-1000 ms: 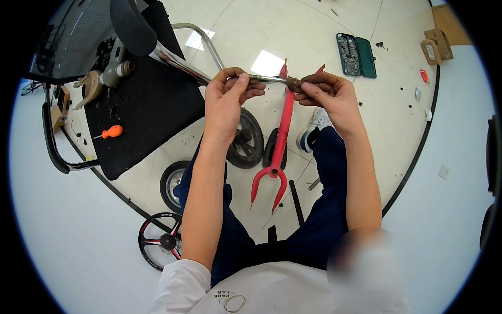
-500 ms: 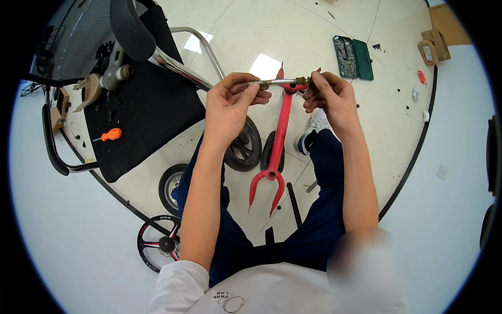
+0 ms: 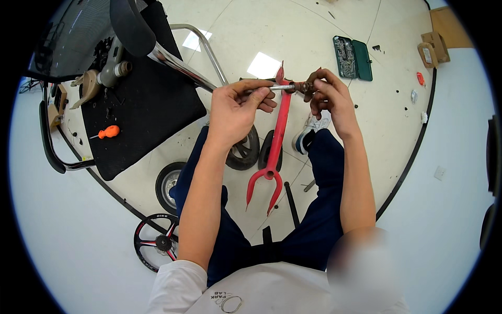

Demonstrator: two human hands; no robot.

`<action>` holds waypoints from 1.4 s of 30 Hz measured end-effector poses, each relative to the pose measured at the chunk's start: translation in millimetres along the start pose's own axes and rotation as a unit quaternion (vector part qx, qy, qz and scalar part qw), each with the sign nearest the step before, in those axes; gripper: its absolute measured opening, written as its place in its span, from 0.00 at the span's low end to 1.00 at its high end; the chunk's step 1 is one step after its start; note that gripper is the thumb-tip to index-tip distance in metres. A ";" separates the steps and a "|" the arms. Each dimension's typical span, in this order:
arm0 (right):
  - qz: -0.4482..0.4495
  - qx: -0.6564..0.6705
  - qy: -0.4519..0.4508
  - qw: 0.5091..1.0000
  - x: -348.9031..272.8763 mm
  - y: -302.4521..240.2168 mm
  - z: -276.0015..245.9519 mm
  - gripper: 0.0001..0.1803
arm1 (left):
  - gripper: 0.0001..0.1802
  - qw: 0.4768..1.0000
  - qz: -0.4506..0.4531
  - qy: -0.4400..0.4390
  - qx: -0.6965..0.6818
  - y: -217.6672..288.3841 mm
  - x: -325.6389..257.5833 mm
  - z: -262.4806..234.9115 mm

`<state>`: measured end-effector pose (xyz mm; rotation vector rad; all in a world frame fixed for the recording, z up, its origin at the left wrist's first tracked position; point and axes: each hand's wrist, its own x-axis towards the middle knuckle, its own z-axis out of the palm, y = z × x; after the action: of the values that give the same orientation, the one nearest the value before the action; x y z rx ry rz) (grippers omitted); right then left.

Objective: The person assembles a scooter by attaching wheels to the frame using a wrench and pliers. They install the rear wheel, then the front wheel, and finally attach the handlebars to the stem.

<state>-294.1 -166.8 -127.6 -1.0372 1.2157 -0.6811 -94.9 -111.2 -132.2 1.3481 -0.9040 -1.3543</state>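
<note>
A slim silver metal rod (image 3: 283, 87) lies level in front of me, over the upper part of a red bicycle frame (image 3: 278, 131). My left hand (image 3: 238, 110) pinches its left end between thumb and fingers. Brownish, ring-like metal fittings (image 3: 304, 87) sit at the other end. There my right hand (image 3: 332, 102) has its fingers bent around the outermost fitting; the fingertips partly hide it. Below, the red frame stretches toward me, its forked end pointing at my lap.
On the left, a black chair (image 3: 141, 115) carries an orange screwdriver (image 3: 109, 132) and other tools. A green case of small metal parts (image 3: 345, 57) lies open at the far right. Wheels (image 3: 170, 186) rest by my left leg; a black tube (image 3: 292, 204) lies between my legs.
The rod has shifted slightly right and down with my left hand. My right fingers have spread and re-closed around the fittings, which show more plainly now.
</note>
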 end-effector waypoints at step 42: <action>0.043 -0.068 -0.047 0.996 1.6 13.1 -10.3 0.21 | 0.10 1.000 -0.006 -0.028 -0.009 -1.2 -1.4 5.8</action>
<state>-305.0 -165.6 -140.3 -1.1101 1.2306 -0.4831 -100.9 -110.3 -132.4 1.3093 -0.9199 -1.4120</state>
